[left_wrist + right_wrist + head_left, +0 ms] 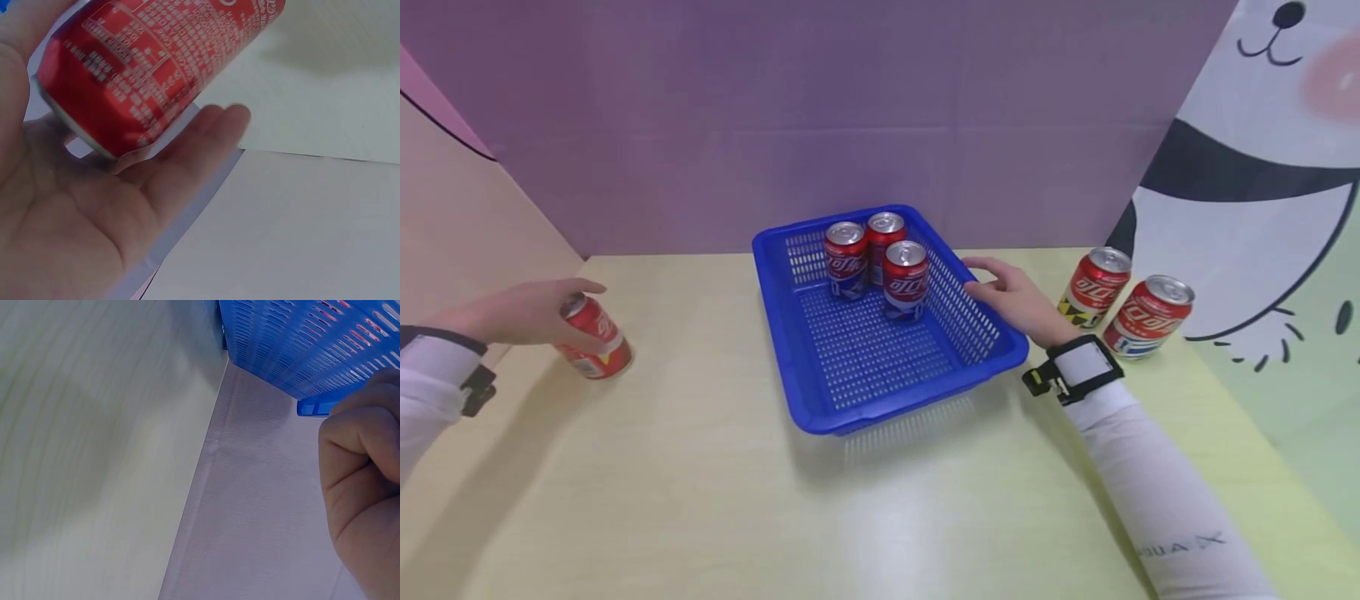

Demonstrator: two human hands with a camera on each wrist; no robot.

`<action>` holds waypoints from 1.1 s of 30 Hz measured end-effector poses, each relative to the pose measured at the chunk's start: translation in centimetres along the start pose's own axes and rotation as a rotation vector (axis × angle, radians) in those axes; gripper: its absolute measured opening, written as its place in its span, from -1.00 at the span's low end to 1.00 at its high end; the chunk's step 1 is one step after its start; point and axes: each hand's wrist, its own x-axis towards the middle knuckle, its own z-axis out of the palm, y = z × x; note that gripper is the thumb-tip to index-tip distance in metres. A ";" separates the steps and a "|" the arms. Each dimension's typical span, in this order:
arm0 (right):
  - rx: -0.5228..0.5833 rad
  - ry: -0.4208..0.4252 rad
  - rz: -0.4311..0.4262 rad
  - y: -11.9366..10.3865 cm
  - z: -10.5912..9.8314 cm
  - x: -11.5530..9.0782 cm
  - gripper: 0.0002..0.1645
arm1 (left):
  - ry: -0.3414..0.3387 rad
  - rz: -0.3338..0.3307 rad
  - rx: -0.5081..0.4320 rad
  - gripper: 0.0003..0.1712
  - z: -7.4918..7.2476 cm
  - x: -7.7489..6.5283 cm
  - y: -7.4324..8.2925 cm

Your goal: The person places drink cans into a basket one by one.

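Note:
At the far left, my left hand [523, 312] reaches round a red soda can [597, 337] standing on the table. In the left wrist view its fingers [187, 169] extend rather straight beside the can [144, 69], one end of which lies near the palm. My right hand [1018, 300] grips the right rim of a blue plastic basket [880, 412], fingers curled at the edge in the right wrist view. Inside the basket, toward its back, three red soda cans [905, 283] stand upright close together. A shadow shows beneath the basket's near edge.
To the right of my right wrist stand two more red soda cans, one with a yellow-black pattern [1093, 287] and one beside it [1150, 317]. A purple wall panel [850, 125] rises behind the light wooden table [700, 500], with side panels left and right.

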 end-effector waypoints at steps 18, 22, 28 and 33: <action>0.023 -0.016 0.007 -0.2 -0.1 0.0 -0.33 | 0.104 0.020 -0.009 -0.17 0.5 -0.2 0.4; 0.015 -0.019 0.011 -0.1 -0.1 0.0 -0.34 | 0.158 0.060 -0.002 -0.20 0.5 -0.4 0.9; 0.021 -0.024 0.007 0.0 -0.1 0.0 -0.34 | 0.306 0.124 0.041 -0.21 -1.4 -1.0 3.5; 0.027 -0.023 0.003 -0.2 -0.1 -0.1 -0.34 | 0.489 0.274 0.104 -0.29 -3.7 -1.4 7.1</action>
